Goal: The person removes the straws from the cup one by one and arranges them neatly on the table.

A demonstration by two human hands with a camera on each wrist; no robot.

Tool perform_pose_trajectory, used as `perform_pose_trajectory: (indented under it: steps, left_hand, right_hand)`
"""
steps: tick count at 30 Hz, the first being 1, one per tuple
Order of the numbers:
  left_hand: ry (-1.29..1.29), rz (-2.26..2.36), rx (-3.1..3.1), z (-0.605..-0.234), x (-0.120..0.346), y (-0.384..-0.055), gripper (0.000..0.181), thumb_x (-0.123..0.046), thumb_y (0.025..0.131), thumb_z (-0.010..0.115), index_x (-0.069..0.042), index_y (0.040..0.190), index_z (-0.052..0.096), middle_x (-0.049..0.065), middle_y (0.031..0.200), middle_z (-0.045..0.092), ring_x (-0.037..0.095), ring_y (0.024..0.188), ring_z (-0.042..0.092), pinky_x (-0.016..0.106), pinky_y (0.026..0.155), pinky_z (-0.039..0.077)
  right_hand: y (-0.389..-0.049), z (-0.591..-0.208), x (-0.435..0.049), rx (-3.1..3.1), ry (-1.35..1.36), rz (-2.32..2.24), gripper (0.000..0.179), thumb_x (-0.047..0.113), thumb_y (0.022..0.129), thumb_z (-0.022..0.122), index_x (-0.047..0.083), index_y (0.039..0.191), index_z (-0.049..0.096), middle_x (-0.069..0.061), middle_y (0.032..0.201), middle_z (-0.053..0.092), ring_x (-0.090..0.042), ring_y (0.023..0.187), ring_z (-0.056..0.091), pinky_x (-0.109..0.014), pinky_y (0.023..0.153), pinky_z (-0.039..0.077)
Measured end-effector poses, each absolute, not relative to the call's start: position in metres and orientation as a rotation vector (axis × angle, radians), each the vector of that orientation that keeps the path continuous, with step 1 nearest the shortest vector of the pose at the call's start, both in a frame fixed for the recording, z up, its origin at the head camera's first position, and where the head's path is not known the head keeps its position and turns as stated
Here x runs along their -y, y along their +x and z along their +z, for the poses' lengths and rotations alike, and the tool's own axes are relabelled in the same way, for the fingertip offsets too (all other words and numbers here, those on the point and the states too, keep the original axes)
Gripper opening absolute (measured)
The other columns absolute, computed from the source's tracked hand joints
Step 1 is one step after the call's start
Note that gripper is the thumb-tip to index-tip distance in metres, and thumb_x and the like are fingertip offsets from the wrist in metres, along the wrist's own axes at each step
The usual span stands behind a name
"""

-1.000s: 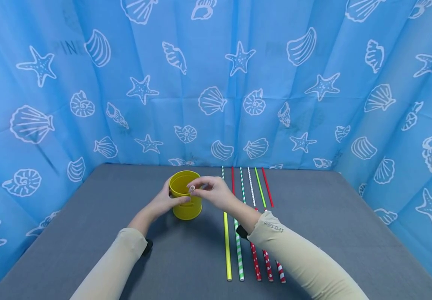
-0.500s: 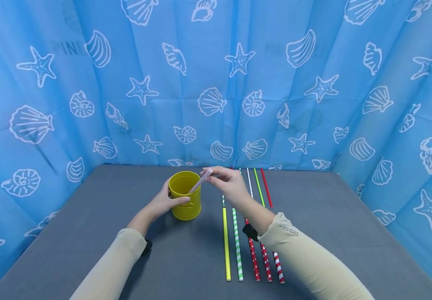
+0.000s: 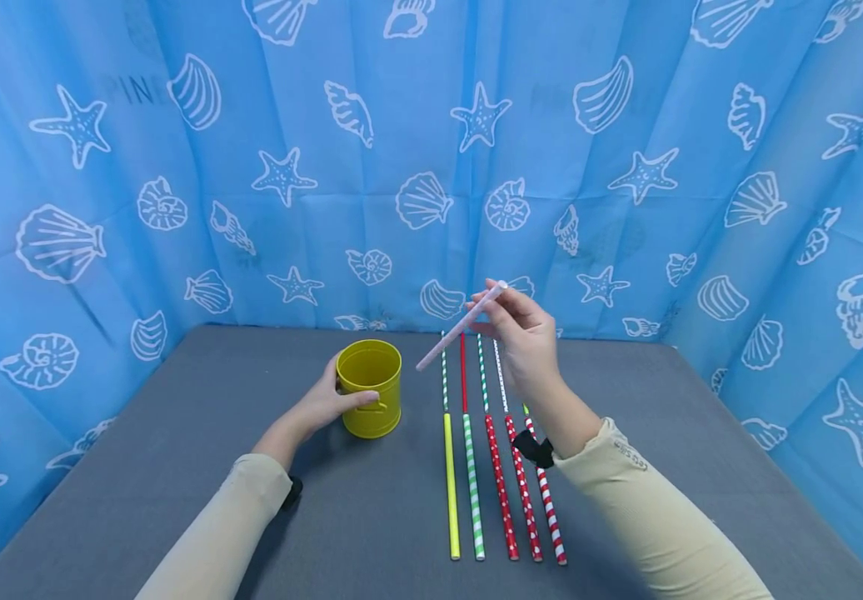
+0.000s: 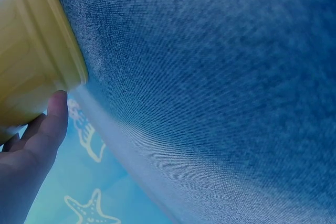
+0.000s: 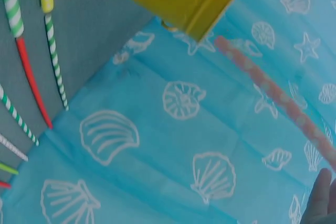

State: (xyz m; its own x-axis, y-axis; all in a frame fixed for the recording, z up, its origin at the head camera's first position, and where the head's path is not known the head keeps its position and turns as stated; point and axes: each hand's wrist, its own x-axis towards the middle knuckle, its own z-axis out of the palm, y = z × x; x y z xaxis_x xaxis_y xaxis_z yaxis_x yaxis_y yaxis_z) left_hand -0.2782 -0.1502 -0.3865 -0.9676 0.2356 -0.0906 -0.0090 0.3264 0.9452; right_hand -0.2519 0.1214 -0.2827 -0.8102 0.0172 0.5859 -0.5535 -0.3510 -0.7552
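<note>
My left hand [image 3: 324, 406] holds a yellow metal bucket [image 3: 371, 423] upright on the table, thumb at the front near its small handle loop. In the left wrist view, the fingers [image 4: 50, 129] touch the side of the bucket [image 4: 37, 51]. Raised right of the bucket, my right hand [image 3: 532, 346] pinches a pale pink paper straw [image 3: 450, 341] by its upper end. This straw slants down toward the bucket, apart from it. The right wrist view shows light spots on the straw [image 5: 283, 98]; only fingertips [image 5: 319, 195] of that hand appear there.
Straws lie in two rows right of the bucket. Nearer are yellow [image 3: 452, 492], green-striped [image 3: 473, 492], red dotted [image 3: 502, 492] and red-striped [image 3: 554, 525] ones. Behind lie thinner ones, including a red straw [image 3: 465, 375]. A blue shell-print curtain [image 3: 401, 150] surrounds the grey table [image 3: 214, 392].
My right hand has drawn the pink straw up out of the bucket and moved right and upward with it. The left hand and bucket stay in place.
</note>
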Motion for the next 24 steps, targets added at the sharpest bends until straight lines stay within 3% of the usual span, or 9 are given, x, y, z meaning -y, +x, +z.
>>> perform_pose_trajectory:
  steps: [6,10,13,16,21,24]
  left_hand:
    - [0.202,1.689,-2.376,-0.388,0.151,-0.279,0.101,-0.035,0.088,0.072,-0.008,0.154,0.000,0.021,0.152,0.022,0.038,0.139,0.023,0.059,0.113,0.015]
    - [0.192,1.679,-2.376,-0.387,0.151,-0.279,0.102,-0.037,0.088,0.072,-0.009,0.154,-0.001,0.021,0.153,0.022,0.038,0.140,0.022,0.059,0.113,0.014]
    - [0.185,1.671,-2.375,-0.386,0.151,-0.279,0.103,-0.037,0.088,0.072,-0.009,0.154,-0.001,0.021,0.153,0.021,0.038,0.140,0.022,0.060,0.113,0.015]
    - [0.183,1.670,-2.371,-0.386,0.151,-0.280,0.102,-0.036,0.088,0.071,-0.010,0.154,-0.002,0.021,0.153,0.021,0.038,0.140,0.022,0.060,0.113,0.015]
    - [0.168,1.676,-2.347,-0.376,0.150,-0.275,0.100,-0.030,0.089,0.071,-0.006,0.154,-0.002,0.023,0.153,0.020,0.040,0.140,0.021,0.060,0.113,0.013]
    - [0.170,1.682,-2.330,-0.364,0.147,-0.267,0.097,-0.026,0.090,0.070,-0.004,0.153,-0.001,0.025,0.152,0.020,0.041,0.139,0.020,0.060,0.113,0.013]
  right_hand:
    - [-0.250,-0.278,-0.142,1.613,0.603,2.144,0.029,-0.001,0.096,0.056,0.006,0.122,0.066,-0.002,0.096,0.072,-0.020,0.091,0.069,-0.034,0.075,0.057]
    - [-0.255,-0.285,-0.159,1.734,0.548,2.063,0.039,-0.002,0.095,0.057,-0.003,0.134,0.054,0.000,0.093,0.072,-0.016,0.083,0.071,-0.031,0.070,0.057]
    - [-0.260,-0.292,-0.173,1.825,0.525,2.018,0.046,-0.003,0.095,0.057,-0.001,0.140,0.048,0.000,0.089,0.071,-0.015,0.075,0.071,-0.028,0.066,0.057]
    - [-0.263,-0.299,-0.185,1.921,0.525,1.938,0.044,-0.002,0.095,0.058,-0.001,0.138,0.050,0.000,0.088,0.071,-0.016,0.072,0.070,-0.026,0.062,0.057]
    - [-0.267,-0.310,-0.205,2.122,0.492,1.768,0.029,0.003,0.095,0.061,-0.010,0.121,0.061,-0.001,0.092,0.070,-0.015,0.076,0.069,-0.026,0.062,0.057]
    - [-0.270,-0.317,-0.219,2.295,0.462,1.696,0.034,0.005,0.094,0.063,-0.010,0.124,0.058,-0.009,0.102,0.065,-0.010,0.080,0.066,-0.025,0.067,0.056]
